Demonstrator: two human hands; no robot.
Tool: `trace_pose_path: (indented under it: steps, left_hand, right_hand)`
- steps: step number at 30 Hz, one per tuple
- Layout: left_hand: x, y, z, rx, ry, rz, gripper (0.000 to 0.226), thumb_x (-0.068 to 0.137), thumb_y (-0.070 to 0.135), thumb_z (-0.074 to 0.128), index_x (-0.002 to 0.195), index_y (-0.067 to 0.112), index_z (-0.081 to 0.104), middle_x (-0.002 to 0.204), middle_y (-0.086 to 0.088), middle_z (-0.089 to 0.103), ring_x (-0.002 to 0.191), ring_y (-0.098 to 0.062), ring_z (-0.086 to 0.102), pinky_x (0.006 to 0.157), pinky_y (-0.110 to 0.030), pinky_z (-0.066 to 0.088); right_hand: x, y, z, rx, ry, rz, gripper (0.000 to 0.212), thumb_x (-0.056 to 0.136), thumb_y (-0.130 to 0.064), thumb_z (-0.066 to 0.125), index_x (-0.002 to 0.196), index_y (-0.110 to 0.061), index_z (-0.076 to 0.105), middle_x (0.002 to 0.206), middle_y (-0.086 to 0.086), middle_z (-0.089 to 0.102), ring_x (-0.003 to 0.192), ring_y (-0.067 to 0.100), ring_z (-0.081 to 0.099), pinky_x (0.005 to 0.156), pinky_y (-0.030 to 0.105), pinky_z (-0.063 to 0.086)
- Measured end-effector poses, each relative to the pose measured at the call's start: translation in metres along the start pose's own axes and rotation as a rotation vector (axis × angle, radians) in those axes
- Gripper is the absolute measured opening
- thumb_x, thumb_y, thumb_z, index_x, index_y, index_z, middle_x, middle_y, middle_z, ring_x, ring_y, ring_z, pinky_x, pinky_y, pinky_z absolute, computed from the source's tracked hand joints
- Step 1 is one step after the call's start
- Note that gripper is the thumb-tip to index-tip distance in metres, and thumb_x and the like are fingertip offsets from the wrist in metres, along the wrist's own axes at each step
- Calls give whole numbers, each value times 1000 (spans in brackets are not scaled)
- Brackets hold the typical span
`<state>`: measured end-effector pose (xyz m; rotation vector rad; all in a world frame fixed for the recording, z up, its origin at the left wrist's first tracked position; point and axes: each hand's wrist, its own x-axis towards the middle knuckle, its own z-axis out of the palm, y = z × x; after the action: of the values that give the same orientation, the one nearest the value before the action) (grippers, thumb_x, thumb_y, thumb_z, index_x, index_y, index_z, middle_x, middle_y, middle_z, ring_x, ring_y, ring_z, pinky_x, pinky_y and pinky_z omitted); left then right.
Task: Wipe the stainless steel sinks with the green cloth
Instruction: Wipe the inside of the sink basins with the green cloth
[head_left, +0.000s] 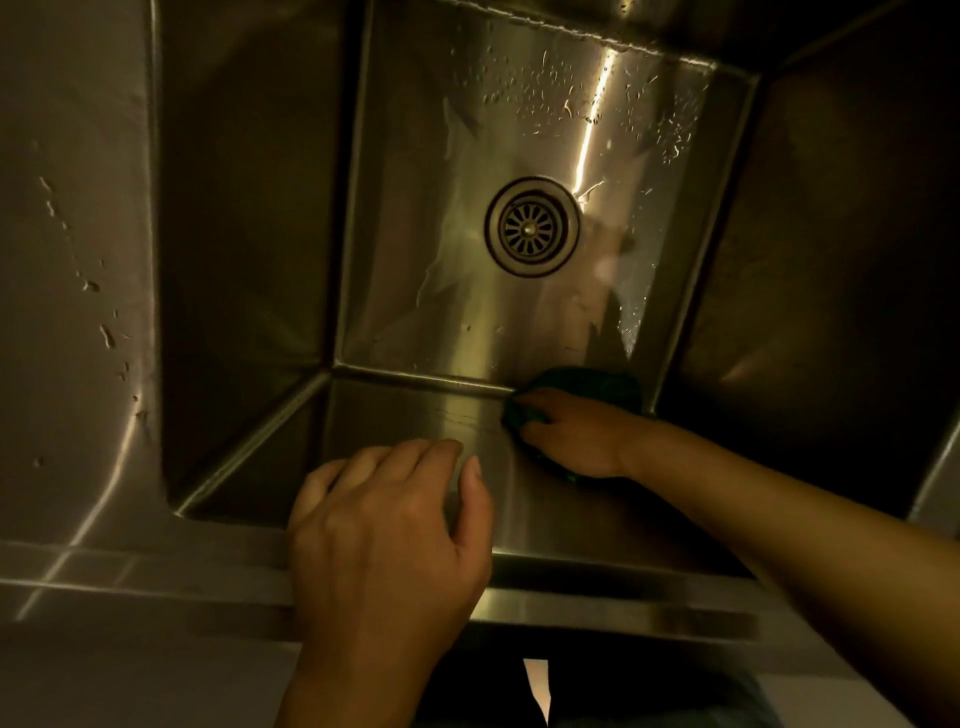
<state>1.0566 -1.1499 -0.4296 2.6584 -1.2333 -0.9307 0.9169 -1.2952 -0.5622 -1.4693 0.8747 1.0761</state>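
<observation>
I look straight down into a deep stainless steel sink (249, 218) with a round drain (531, 227) in the middle of its floor. The green cloth (597, 384) lies bunched at the seam where the floor meets the near wall, toward the right corner. My right hand (576, 436) presses on the cloth and covers most of it. My left hand (389, 525) rests on the sink's front rim with its fingers curled over the edge, holding nothing else. Water drops dot the far part of the floor.
A flat steel surface (67, 312) with water drops spreads to the left of the basin. A dark steel wall (831, 234) bounds the basin on the right. The front rim (156, 577) runs along the bottom of the view.
</observation>
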Motion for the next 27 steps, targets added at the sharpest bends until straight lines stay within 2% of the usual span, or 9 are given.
trace_pose_path:
  steps: [1,3,6,9,11,14,18,21,27]
  left_hand:
    - [0,0,1,-1,10,-5,34,96,41,46,101,27,77,96,9,75,87,-17,68,80,-33,39]
    - [-1,0,2,-24,36,-5,32,96,39,48,104,26,76,101,8,75,91,-16,68,81,-32,38]
    - [-3,-1,3,-125,113,-16,28,96,30,54,112,22,75,116,6,73,105,-17,66,87,-32,38]
    - [-5,-2,2,-200,168,-46,37,95,24,55,129,20,69,124,3,70,113,-17,62,89,-30,38]
    - [-5,-2,1,-176,151,-44,41,95,26,55,134,20,66,122,1,71,110,-17,60,88,-33,39]
    - [-4,-1,1,-41,50,-4,38,96,37,50,125,23,71,111,1,74,98,-18,63,85,-35,39]
    - [-5,0,3,36,-75,13,37,99,48,46,109,30,77,101,8,76,90,-18,67,86,-38,39]
    - [-4,5,4,35,-129,30,40,99,52,43,103,32,77,96,11,75,88,-16,67,84,-38,41]
    - [-3,10,5,5,-58,17,36,96,49,45,98,32,77,91,9,74,81,-18,66,78,-34,36]
  right_hand:
    - [7,-12,3,-35,-8,-37,49,105,-42,43,152,-28,43,153,1,46,125,21,56,99,26,44]
    - [13,-37,9,-71,-24,-104,52,105,-41,44,155,-26,40,161,2,37,142,24,41,109,28,30]
    - [2,-62,14,-49,-45,-206,50,105,-37,46,154,-26,42,161,0,37,145,20,36,105,18,22]
    - [-30,-68,12,-8,-47,-319,51,105,-32,49,155,-29,40,161,-6,36,145,12,34,103,7,19]
    - [-55,-60,8,-17,-54,-360,54,103,-31,50,156,-31,38,163,-9,34,147,9,32,116,17,24]
    - [-92,-31,1,-62,-30,-293,56,102,-37,48,157,-37,34,164,-15,29,149,5,28,124,30,24]
    - [-129,10,-10,-89,39,-129,51,105,-46,41,156,-41,34,164,-18,28,148,0,25,118,15,15]
    - [-127,31,-17,-104,23,-15,53,107,-48,36,157,-34,33,165,-11,28,150,6,25,110,12,12]
    - [-66,46,-16,-130,-4,141,59,107,-52,33,160,-25,29,168,1,23,153,23,25,125,35,18]
